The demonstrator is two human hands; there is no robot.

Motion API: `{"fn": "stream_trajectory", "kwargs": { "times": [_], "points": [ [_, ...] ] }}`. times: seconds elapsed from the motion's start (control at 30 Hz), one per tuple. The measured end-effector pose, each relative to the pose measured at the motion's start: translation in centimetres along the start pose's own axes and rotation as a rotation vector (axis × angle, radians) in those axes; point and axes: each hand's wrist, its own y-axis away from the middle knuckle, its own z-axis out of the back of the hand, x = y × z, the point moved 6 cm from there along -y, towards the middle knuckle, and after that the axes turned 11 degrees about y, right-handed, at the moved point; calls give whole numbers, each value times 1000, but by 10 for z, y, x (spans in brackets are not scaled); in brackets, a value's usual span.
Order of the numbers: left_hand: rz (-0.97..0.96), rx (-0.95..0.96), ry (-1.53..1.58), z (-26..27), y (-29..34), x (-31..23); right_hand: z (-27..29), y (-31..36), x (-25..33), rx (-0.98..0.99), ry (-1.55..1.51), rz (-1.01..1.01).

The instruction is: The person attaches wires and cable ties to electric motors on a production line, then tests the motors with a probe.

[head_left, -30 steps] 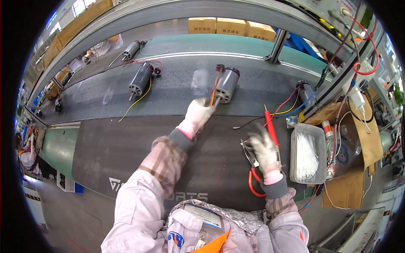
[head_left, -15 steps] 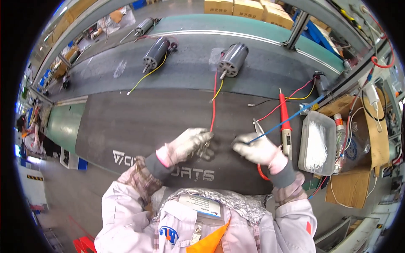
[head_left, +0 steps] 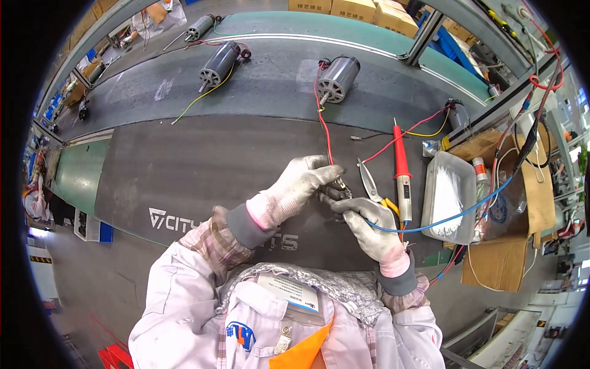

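Note:
Both my hands wear whitish work gloves and meet over the dark mat (head_left: 184, 166). My left hand (head_left: 295, 187) is closed on the end of a red wire (head_left: 327, 138), which runs up to a grey cylindrical motor (head_left: 339, 79). Small metal pieces show at its fingertips; their exact kind is unclear. My right hand (head_left: 370, 229), just right of the left and nearly touching it, closes around a blue cable (head_left: 444, 230). That cable curves away rightward and upward. Beside the right hand lie scissors (head_left: 369, 181) with yellow handles, partly hidden, and a red probe-like tester (head_left: 401, 160).
More motors with loose wires (head_left: 219, 64) rest on the grey belt behind the mat. To the right stand a translucent tub (head_left: 432, 184) of white strips and an open cardboard box (head_left: 541, 203). A metal frame post (head_left: 425, 37) rises at the back right.
My right hand has moved in close to the left, bringing the blue cable, which now sags in an arc instead of running straight. The scissors show more; the view has shifted slightly.

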Motion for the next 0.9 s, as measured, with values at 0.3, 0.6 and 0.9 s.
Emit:
{"fn": "stream_trajectory", "kwargs": {
  "times": [0.3, 0.6, 0.9],
  "points": [
    [14, 71, 173, -7, 1, 19, -2, -1, -16, 5, -201, -122],
    [7, 111, 258, -1, 4, 21, 62, 12, -32, -373, 858, -63],
    [0, 91, 241, 0, 8, 17, 82, 24, -124, -177, 129, -665]
  ]
}}
